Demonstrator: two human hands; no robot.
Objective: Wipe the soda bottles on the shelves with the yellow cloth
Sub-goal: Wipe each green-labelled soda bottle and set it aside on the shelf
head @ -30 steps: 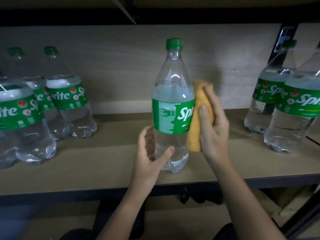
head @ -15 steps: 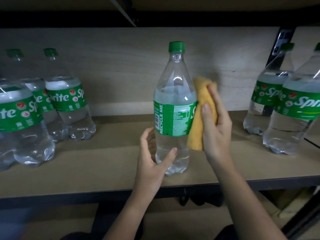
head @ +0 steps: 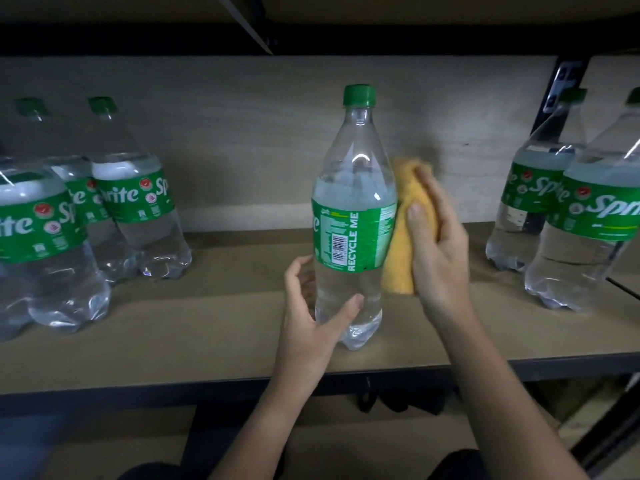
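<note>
A clear Sprite bottle [head: 353, 216] with a green cap and green label stands upright in the middle of the wooden shelf [head: 221, 317]. Its barcode and "RECYCLE ME" text face me. My left hand [head: 311, 313] curls round the bottle's lower part, thumb on the front and fingers behind. My right hand [head: 433, 244] grips the folded yellow cloth [head: 403, 244] and presses it against the bottle's right side at label height.
Three Sprite bottles [head: 135, 202] stand grouped at the shelf's left. Two more Sprite bottles [head: 585, 216] stand at the right, beside a black upright post [head: 561, 84]. A dark shelf edge [head: 138, 393] runs along the front. Another shelf board hangs overhead.
The middle bottle has turned on its base: the Sprite logo has gone round to the back and the barcode now faces me. Both hands stay in about the same place.
</note>
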